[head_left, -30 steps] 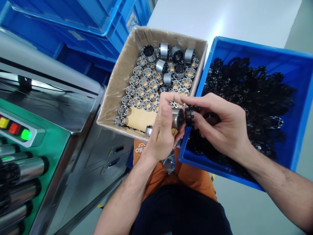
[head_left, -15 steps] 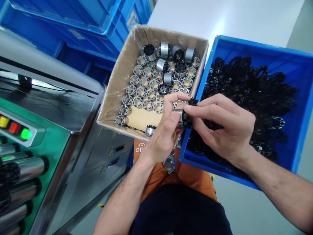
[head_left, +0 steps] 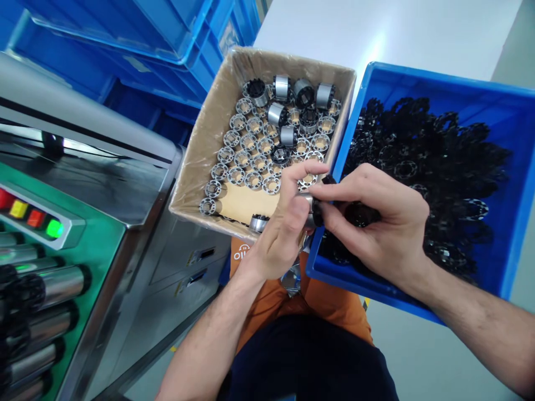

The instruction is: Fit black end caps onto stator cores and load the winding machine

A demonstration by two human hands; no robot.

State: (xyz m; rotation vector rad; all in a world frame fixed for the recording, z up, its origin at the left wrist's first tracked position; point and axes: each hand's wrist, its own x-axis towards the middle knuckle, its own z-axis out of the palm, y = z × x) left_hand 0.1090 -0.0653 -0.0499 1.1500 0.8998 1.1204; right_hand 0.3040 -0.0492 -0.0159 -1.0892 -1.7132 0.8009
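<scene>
My left hand is closed round a short silver metal cylinder with a black end piece. My right hand pinches the black end of that same cylinder between thumb and forefinger. A further small black toothed part shows just above the right fingertips; which hand carries it I cannot tell. Both hands are over the gap between a plastic-lined cardboard box and a blue bin. Silver slotted rings stand in rows in the box, with several black-ended cylinders lying on top. Black toothed plastic parts fill the bin.
On the left is a green-topped machine with coloured buttons and a row of metal rollers. Blue crates are stacked behind it. A white table lies beyond the box.
My right fingers have shifted slightly left and down on the cylinder, covering more of its black end. The whole view has moved a little, bringing another red button into sight.
</scene>
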